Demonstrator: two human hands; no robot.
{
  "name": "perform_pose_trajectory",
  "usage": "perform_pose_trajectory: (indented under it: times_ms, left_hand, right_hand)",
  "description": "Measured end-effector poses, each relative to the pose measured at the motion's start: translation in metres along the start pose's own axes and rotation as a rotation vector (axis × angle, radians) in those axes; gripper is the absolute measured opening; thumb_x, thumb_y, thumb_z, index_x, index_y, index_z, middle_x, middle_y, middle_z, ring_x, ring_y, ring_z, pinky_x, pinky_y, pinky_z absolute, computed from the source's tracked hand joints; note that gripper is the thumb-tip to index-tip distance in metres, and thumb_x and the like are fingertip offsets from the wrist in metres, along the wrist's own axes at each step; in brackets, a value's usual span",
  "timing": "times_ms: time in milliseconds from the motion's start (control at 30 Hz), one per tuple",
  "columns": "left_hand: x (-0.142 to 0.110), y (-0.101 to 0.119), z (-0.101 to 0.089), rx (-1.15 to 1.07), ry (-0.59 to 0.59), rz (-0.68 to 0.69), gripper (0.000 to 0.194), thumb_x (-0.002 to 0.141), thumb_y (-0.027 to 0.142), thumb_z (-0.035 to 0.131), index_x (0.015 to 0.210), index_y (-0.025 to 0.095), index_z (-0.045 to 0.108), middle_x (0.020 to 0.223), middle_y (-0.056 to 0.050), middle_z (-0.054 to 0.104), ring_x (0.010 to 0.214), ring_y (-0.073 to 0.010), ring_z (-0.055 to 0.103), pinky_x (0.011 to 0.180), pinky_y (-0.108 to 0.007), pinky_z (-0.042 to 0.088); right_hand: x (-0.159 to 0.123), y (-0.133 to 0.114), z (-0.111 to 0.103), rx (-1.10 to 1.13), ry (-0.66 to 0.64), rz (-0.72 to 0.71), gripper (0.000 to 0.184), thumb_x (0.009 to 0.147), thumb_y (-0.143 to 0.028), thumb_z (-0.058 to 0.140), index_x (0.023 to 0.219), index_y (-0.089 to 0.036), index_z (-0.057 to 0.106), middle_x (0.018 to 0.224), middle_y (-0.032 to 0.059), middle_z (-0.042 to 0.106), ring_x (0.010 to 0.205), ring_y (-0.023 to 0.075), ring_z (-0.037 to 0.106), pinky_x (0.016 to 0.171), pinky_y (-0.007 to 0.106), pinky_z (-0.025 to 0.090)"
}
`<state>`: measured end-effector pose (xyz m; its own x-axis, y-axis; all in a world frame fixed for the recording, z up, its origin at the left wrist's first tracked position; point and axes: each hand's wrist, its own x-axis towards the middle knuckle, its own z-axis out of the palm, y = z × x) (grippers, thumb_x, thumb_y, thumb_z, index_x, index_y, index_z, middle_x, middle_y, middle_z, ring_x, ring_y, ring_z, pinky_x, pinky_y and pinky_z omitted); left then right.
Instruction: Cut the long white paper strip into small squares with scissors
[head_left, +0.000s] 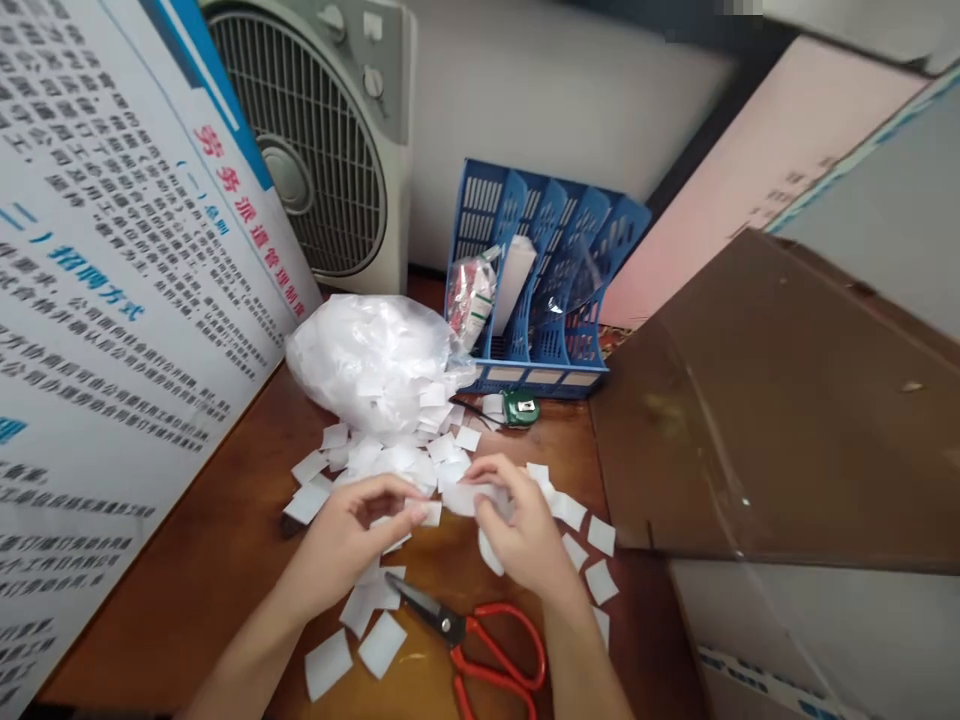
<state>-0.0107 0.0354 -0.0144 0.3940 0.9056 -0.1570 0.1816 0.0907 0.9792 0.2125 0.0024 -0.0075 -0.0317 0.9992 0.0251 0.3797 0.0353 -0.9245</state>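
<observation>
My left hand (361, 530) pinches a small white paper piece (431, 513) between thumb and fingertips. To its right, my right hand (517, 520) has its fingers closed on a larger, rounded white paper piece (465, 497). Many small white squares (382, 645) lie scattered on the wooden table around both hands. Beyond the hands, a clear plastic bag (375, 350) full of white pieces lies with its mouth toward me, pieces spilling out. Below the hands rests a pair of scissors (450, 628) with red handles, untouched, blades pointing up and left.
A blue file rack (536, 375) holding packets stands at the back, with a green tape measure (520, 408) before it. A box fan (397, 230) stands behind the bag. A printed board (150, 330) leans at left; a brown panel (750, 430) borders the right.
</observation>
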Motion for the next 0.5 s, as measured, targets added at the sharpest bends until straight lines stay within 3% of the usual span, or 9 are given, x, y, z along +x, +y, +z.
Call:
perform_pose_trajectory:
  times_ms: [100, 233, 300, 500]
  left_hand:
    - [0.003, 0.003, 0.007, 0.03, -0.093, 0.044, 0.019, 0.088, 0.041, 0.073, 0.085, 0.022, 0.075, 0.111, -0.008, 0.065, 0.11, -0.0247, 0.063, 0.099, -0.033, 0.048]
    - [0.005, 0.007, 0.013, 0.012, -0.16, -0.007, 0.02, 0.085, 0.044, 0.075, 0.082, 0.024, 0.077, 0.148, -0.008, 0.049, 0.141, -0.0321, 0.044, 0.12, -0.044, 0.03]
    - [0.006, 0.005, 0.015, -0.07, -0.175, -0.03, 0.021, 0.085, 0.043, 0.076, 0.083, 0.023, 0.076, 0.15, -0.008, 0.048, 0.141, -0.0326, 0.045, 0.121, -0.044, 0.03]
    - [0.008, -0.01, 0.023, -0.274, -0.143, -0.091, 0.025, 0.083, 0.044, 0.077, 0.084, 0.019, 0.075, 0.132, -0.012, 0.066, 0.119, -0.0316, 0.065, 0.103, -0.039, 0.05]
  right_hand:
    - [0.0, -0.005, 0.007, -0.008, -0.038, 0.005, 0.037, 0.082, -0.004, 0.051, 0.109, -0.026, 0.063, 0.103, -0.0007, 0.069, 0.106, 0.02, 0.058, 0.096, 0.033, 0.042]
    - [-0.001, -0.008, 0.01, 0.034, -0.073, 0.007, 0.043, 0.078, 0.002, 0.048, 0.107, -0.026, 0.062, 0.1, -0.0023, 0.07, 0.106, 0.0187, 0.057, 0.097, 0.032, 0.041]
    - [-0.001, -0.008, 0.009, 0.062, -0.078, 0.008, 0.043, 0.076, 0.003, 0.047, 0.105, -0.024, 0.062, 0.101, -0.002, 0.069, 0.106, 0.0177, 0.058, 0.097, 0.031, 0.041]
    - [-0.002, -0.004, 0.011, 0.077, -0.071, 0.022, 0.035, 0.079, 0.001, 0.05, 0.103, -0.022, 0.062, 0.1, -0.0005, 0.069, 0.105, 0.0185, 0.056, 0.096, 0.031, 0.041]
